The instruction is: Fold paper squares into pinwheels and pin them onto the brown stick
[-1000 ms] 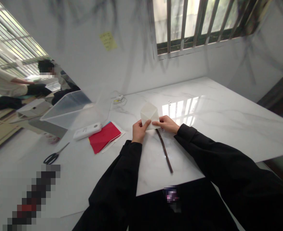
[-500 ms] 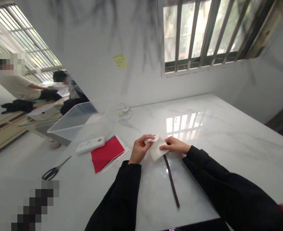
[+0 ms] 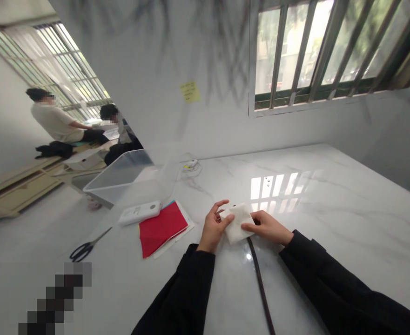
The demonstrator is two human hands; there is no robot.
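A folded white paper (image 3: 238, 223) lies flat on the white marble table (image 3: 330, 218). My left hand (image 3: 213, 228) pinches its left edge with thumb and fingers, other fingers lifted. On the paper's right side my right hand (image 3: 265, 227) presses down, fingers together. A dark thin stick (image 3: 260, 284) runs from under the paper toward the near edge of the table.
Red and other coloured paper sheets (image 3: 163, 228) lie left of my hands, with a white remote-like device (image 3: 140, 212) and a clear plastic bin (image 3: 128, 177) behind them. Scissors (image 3: 88, 245) sit further left. Two other people sit in the far left background.
The white paper, held up as a standing folded shape a second ago, has been brought down and flattened on the table. The camera view tilted up.
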